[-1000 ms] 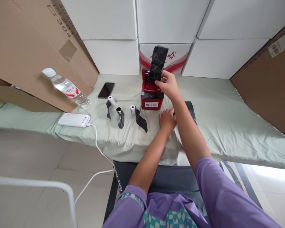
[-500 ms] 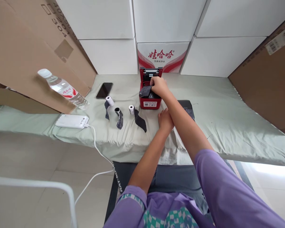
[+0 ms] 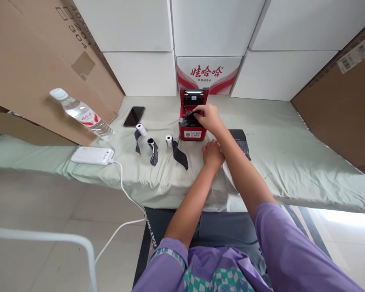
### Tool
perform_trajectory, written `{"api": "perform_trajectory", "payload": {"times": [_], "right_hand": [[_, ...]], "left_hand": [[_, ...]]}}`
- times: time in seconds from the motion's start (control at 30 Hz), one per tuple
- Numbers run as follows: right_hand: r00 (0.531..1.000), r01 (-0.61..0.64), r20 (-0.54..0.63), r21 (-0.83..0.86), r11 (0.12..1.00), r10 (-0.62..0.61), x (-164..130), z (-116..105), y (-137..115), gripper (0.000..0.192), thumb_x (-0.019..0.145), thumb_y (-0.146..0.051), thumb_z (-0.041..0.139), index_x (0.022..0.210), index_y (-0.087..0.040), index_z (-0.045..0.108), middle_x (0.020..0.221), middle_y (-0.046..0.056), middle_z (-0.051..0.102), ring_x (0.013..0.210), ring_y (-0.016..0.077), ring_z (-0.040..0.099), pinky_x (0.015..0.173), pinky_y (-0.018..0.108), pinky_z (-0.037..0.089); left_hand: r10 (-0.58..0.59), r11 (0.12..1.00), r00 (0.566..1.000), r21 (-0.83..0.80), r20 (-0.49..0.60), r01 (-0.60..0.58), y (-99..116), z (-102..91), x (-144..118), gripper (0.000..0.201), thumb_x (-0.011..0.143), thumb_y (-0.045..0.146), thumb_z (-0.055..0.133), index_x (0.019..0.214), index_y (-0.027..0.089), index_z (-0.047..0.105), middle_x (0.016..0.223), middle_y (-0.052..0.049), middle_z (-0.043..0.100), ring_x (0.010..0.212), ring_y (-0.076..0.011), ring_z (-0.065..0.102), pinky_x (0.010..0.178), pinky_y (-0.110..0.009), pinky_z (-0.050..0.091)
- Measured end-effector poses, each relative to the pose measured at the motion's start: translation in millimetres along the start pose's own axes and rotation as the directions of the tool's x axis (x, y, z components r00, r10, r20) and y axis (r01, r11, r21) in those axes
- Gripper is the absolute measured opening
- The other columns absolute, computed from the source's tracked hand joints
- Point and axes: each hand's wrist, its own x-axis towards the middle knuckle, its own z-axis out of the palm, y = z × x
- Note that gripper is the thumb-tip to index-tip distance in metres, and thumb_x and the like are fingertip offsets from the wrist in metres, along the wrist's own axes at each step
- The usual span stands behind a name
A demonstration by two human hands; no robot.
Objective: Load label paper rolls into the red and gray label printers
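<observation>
A small red and black printer point(image 3: 192, 133) stands on the cloth with its lid point(image 3: 194, 97) raised. Over its opening, my right hand point(image 3: 210, 117) pinches a crumpled dark strip point(image 3: 190, 114) between thumb and fingers. My left hand point(image 3: 213, 153) rests on the cloth in front of the printer, under the right forearm, fingers lying loosely with no object visible in them. Left of the printer stand a white paper roll point(image 3: 169, 140) with a black tail, a black-wrapped roll point(image 3: 151, 142) and another white roll point(image 3: 141, 129). A dark flat item point(image 3: 241, 140) lies partly behind the right forearm.
A phone point(image 3: 134, 116), a white power bank point(image 3: 93, 155) with a cable, and a tilted water bottle point(image 3: 82, 114) are at the left. White boxes point(image 3: 140, 73) line the back. Cardboard point(image 3: 343, 101) closes off the right side, with more at the left.
My right hand has moved slightly right and down. The dark strip that draped over the printer's left front now looks crumpled at my fingertips. My left hand stays put.
</observation>
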Motion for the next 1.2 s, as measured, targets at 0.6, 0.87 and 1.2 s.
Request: {"api": "perform_trajectory", "payload": {"times": [0.6, 0.87, 1.2], "right_hand": [[0.981, 0.034, -0.196, 0.125, 0.992, -0.009, 41, -24, 20, 0.078, 0.11, -0.065, 0.012, 0.147, -0.013, 0.058, 0.151, 0.015, 0.058, 0.147, 0.0336, 0.041, 0.117, 0.052, 0.032], [0.984, 0.091, -0.151, -0.039, 0.995, -0.096, 9, -16, 7, 0.075, 0.108, -0.065, 0.01, 0.098, -0.02, 0.069, 0.116, 0.014, 0.068, 0.115, 0.0302, 0.06, 0.11, 0.051, 0.039], [0.993, 0.104, -0.047, -0.153, 0.983, -0.112, -22, -4, -7, 0.093, 0.103, -0.069, -0.005, 0.113, -0.019, 0.073, 0.1, 0.016, 0.073, 0.111, 0.0332, 0.062, 0.105, 0.051, 0.037]], "left_hand": [[-0.018, 0.999, 0.999, -0.044, -0.036, 0.017, 2, 1.7, -2, 0.051, 0.1, 0.023, 0.048, 0.15, 0.026, 0.06, 0.139, -0.006, 0.07, 0.135, -0.0253, 0.058, 0.116, -0.04, 0.04], [-0.021, 0.998, 1.0, -0.061, -0.019, 0.02, 4, -0.5, -2, 0.044, 0.1, 0.021, 0.049, 0.14, 0.026, 0.065, 0.135, -0.008, 0.071, 0.133, -0.0282, 0.059, 0.115, -0.045, 0.041], [-0.042, 0.993, 0.999, -0.107, 0.026, 0.044, 3, -3.7, -1, 0.032, 0.102, 0.027, 0.049, 0.129, 0.023, 0.066, 0.139, -0.009, 0.071, 0.136, -0.0275, 0.057, 0.114, -0.044, 0.04]]}}
